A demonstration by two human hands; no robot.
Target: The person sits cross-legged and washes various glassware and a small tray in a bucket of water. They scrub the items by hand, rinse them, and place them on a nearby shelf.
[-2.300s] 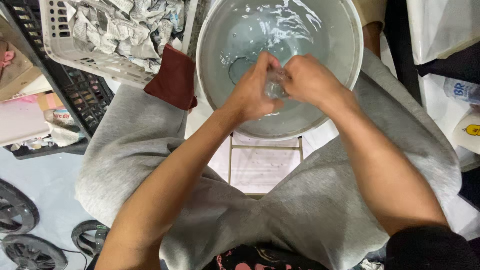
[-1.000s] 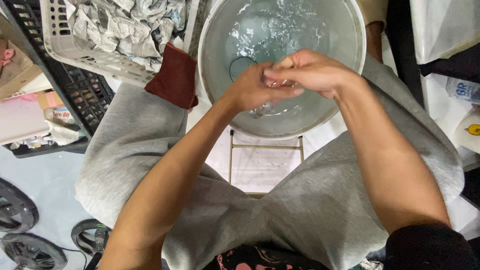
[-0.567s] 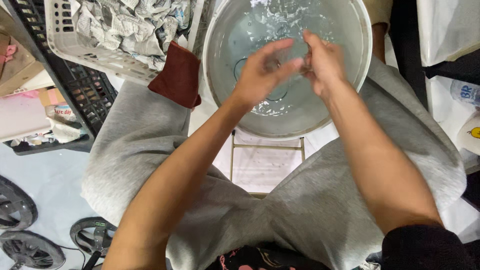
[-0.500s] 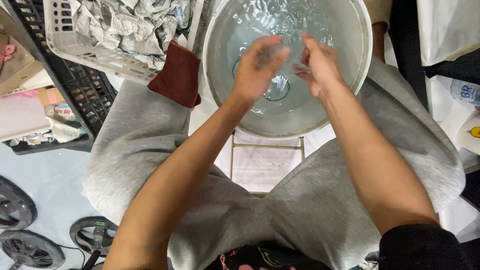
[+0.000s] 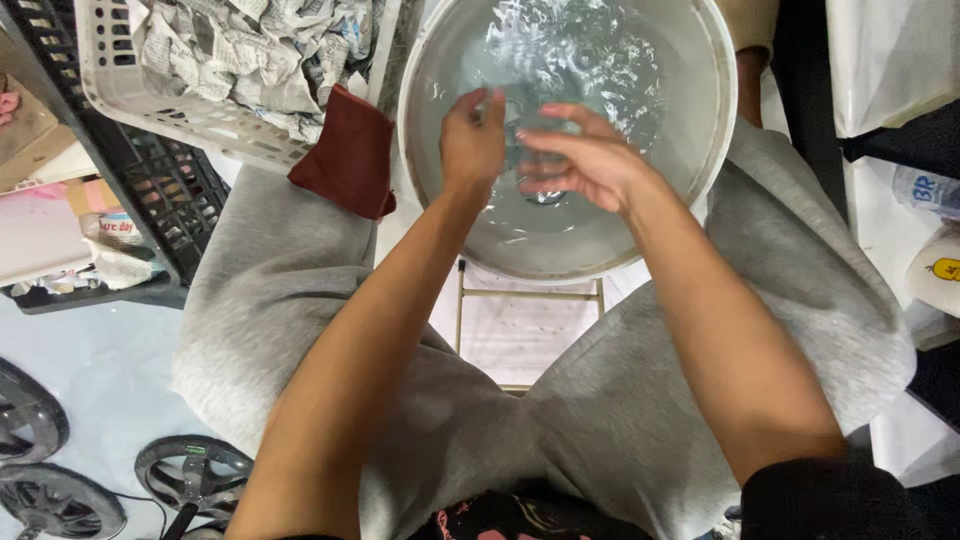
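A round grey basin [image 5: 690,160] of rippling water stands between my knees. Both hands hover over the water, wet. My left hand [image 5: 470,140] has its fingers bunched together pointing away from me; whether they pinch anything is unclear. My right hand [image 5: 585,160] reaches left with its fingers spread and nothing in it, close beside the left hand. Beneath the right fingers, a small clear glass [image 5: 545,195] shows as a dark ring in the water, mostly hidden.
A white plastic basket [image 5: 120,105] of crumpled newspaper rests on a black crate [image 5: 160,195] at upper left. A dark red cloth [image 5: 345,155] lies on my left knee. A metal stool frame [image 5: 530,295] holds the basin. Black wheels [image 5: 190,475] lie lower left; white bags [image 5: 890,50] stand at right.
My hands, earlier clasped together around the small clear glass, have come apart and lifted. The glass now lies in the water and the right hand has spread open.
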